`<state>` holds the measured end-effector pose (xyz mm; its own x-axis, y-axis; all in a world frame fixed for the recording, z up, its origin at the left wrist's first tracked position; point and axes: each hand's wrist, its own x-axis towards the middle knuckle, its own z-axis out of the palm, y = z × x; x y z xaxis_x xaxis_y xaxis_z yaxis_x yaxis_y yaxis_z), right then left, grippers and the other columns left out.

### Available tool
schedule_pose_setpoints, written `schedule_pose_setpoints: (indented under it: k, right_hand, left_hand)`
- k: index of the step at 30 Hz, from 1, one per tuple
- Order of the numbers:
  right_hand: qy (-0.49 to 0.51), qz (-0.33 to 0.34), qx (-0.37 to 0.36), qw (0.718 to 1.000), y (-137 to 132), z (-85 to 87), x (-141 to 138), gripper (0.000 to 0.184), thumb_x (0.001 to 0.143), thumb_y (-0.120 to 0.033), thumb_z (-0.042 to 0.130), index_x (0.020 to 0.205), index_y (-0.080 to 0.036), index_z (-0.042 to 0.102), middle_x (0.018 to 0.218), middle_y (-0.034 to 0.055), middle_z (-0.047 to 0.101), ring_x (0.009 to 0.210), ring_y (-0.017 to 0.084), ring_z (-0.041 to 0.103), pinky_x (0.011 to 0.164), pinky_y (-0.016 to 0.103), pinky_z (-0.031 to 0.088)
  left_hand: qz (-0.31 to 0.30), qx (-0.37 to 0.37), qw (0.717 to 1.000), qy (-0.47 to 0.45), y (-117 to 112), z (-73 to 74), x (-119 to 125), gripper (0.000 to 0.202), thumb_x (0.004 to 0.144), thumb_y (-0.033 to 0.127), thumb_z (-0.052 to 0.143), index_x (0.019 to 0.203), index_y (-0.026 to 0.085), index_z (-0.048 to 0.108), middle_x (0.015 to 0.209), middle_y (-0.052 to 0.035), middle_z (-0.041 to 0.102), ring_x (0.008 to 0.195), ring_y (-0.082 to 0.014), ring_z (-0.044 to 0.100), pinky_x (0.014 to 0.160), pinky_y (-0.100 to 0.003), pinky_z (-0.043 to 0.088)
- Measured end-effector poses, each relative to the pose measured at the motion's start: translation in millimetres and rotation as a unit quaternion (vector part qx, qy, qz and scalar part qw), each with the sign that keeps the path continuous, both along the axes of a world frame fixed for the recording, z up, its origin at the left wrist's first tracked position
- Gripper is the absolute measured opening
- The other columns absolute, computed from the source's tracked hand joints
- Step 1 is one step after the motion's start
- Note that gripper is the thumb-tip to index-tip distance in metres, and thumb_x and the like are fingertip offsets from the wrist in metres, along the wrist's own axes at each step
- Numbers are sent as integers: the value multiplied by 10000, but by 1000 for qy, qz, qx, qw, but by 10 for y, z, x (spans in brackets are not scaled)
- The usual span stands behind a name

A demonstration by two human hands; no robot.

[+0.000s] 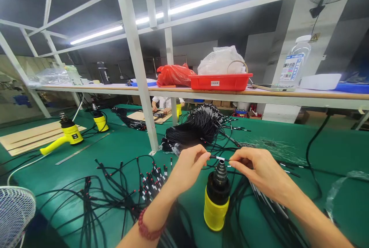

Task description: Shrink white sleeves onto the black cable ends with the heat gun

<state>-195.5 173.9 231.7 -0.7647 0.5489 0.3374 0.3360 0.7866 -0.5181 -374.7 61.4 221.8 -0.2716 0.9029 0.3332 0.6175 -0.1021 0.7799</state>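
Note:
Between my two hands a thin black cable with a white sleeve is held level. My left hand pinches its left end between thumb and fingertips, and my right hand pinches the right side. Right below the white sleeve is the metal nozzle of an upright yellow and black heat gun; whether they touch I cannot tell. Several black cables with white sleeves and red tips lie left of my left forearm. More sleeved cables run beneath my right forearm.
A large coil of black cables lies behind my hands. Two more heat guns rest at the left near wooden boards. Across the bench a person's hands handle cables. A shelf holds a red tray and a bottle.

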Motion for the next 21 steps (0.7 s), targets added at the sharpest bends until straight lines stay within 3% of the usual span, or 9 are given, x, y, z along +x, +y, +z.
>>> schedule_pose_setpoints:
  k: [9,14,21]
  right_hand:
    - [7,1,9,1000,-18,10,34,237,897,-334,516,736,-219,648,710,3,639,633,153,547,591,260,379]
    - [-29,32,6,999,-15,51,65,313,950,-357,434,801,-225,677,805,7,654,720,154,560,660,273,396]
    - [10,6,20,1000,36,-6,28,224,898,-310,514,755,-216,659,749,5,638,667,152,542,622,278,392]
  left_hand:
    - [11,-18,997,80,-16,10,-6,386,953,414,395,721,181,598,651,10,576,632,-134,506,586,-246,348]
    - [-2,-8,999,32,-10,11,2,337,936,396,434,723,177,577,648,13,580,629,-130,515,586,-235,364]
    - [10,30,999,16,3,34,13,156,874,301,539,826,173,613,740,10,587,714,-135,515,663,-236,391]
